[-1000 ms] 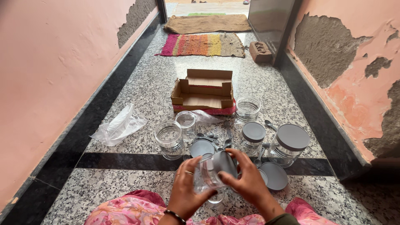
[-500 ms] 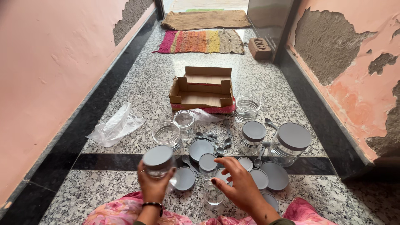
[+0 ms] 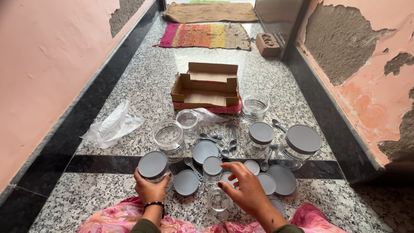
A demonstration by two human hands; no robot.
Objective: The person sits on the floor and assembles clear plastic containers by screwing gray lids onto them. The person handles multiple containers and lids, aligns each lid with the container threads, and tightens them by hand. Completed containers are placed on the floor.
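My left hand [image 3: 149, 189] grips a clear jar with a grey lid [image 3: 153, 166], standing on the speckled floor at the lower left. My right hand [image 3: 243, 186] hovers with fingers spread over a small grey lid [image 3: 226, 177], holding nothing that I can see. A small open clear jar [image 3: 217, 200] stands just below that hand. A small lidded jar [image 3: 212, 168] stands between my hands, with loose grey lids [image 3: 186, 182] and grey spoons [image 3: 192, 166] around it.
Open clear jars [image 3: 168, 137] and lidded jars [image 3: 299, 146] stand further out. An open cardboard box [image 3: 207, 88] lies beyond them, a crumpled plastic bag [image 3: 113, 126] at left. Pink walls run along both sides; a striped rug [image 3: 205, 35] and a brick [image 3: 267, 44] lie far ahead.
Both hands held one jar together before. My left hand has carried the lidded jar out to the left and set it down; my right hand has let go and moved over the lids.
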